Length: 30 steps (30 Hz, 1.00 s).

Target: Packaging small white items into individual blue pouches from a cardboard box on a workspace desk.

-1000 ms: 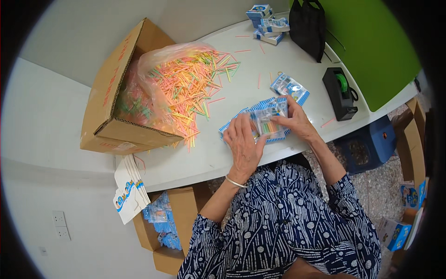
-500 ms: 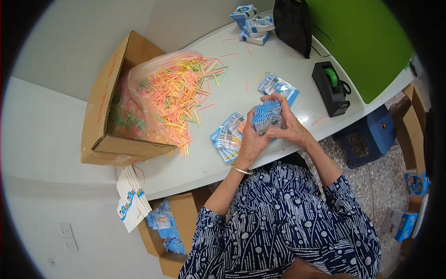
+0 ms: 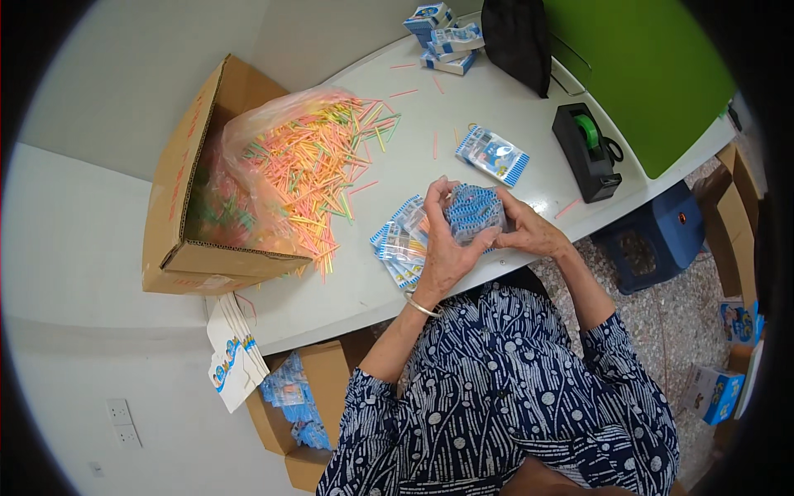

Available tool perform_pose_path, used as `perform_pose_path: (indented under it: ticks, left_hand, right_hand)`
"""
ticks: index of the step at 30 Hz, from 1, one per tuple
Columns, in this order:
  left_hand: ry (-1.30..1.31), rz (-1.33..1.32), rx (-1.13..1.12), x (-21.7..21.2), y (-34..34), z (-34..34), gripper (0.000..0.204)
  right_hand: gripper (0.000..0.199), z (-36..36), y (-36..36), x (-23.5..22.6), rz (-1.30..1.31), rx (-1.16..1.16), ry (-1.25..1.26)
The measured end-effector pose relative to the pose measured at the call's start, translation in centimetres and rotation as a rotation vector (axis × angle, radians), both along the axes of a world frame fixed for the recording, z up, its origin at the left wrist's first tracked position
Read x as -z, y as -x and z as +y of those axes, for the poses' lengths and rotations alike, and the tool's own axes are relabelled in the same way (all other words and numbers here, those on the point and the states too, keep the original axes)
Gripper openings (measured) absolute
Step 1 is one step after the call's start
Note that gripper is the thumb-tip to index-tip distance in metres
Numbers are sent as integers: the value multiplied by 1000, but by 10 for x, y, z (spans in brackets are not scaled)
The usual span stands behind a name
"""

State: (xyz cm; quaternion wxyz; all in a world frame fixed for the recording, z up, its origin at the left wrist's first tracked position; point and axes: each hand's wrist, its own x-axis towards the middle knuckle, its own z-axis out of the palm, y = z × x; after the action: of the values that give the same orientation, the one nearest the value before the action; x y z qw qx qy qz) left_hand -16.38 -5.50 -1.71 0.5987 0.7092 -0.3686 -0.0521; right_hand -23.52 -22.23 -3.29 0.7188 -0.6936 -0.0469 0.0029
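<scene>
- White tabletop (image 3: 463,124) fills the middle of the view, with a pale wall to the left and a speckled floor to the right.
- At the far left, an open cardboard box (image 3: 178,223) lies on its side on the table, its mouth towards the centre.
- A clear plastic bag (image 3: 265,140) spills out of the box, and a heap of thin coloured sticks (image 3: 318,178), orange, yellow and green, fans across the table from it.
- Below the table edge, flat white paper bags (image 3: 231,355) hang at the left, beside another cardboard box (image 3: 318,397) on the floor holding blue packets.
- Near the table's front edge, a fan of flat blue-and-white packets (image 3: 397,248) lies on the surface, just left of the hands.
- The left hand (image 3: 447,248) is raised above the table, fingers curled around the left side of a bundle of blue-and-white packets (image 3: 473,211); a bangle sits at the wrist.
- The right hand (image 3: 529,231) grips the same bundle from the right, fingers closed on its edge.
- One single packet (image 3: 494,155) lies flat further back, apart from the hands.
- A stack of small blue boxes (image 3: 442,33) stands at the far edge, next to a black bag (image 3: 517,41).
- To the right, a black tape dispenser (image 3: 587,153) with a green roll stands near a green panel (image 3: 653,74).
</scene>
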Motion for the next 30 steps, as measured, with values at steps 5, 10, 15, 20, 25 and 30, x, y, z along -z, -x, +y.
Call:
perform_pose_path:
  ticks: [5, 10, 15, 20, 25, 30]
  left_hand:
    - [-280, -404, 133, -38, -20, 15, 86]
    - [-630, -483, 308, -55, -23, 16, 59]
    - [-507, -597, 78, -17, 1, 3, 39]
    - [-268, -552, -121, -38, 12, 50, 34]
    - [-208, -204, -448, -110, 34, 177, 39]
    - [-842, -117, -1003, -90, 73, 364, 45]
  right_hand:
    - [76, 1, -3, 1, 81, -58, 1]
    - [74, 10, -9, -2, 116, -164, 188]
    - [64, -5, 1, 46, 188, -45, 196]
    - [87, 22, -5, 14, 120, -23, 242]
    - [99, 8, -10, 24, -171, -42, 326]
    - [93, 2, -4, 29, -135, -5, 385]
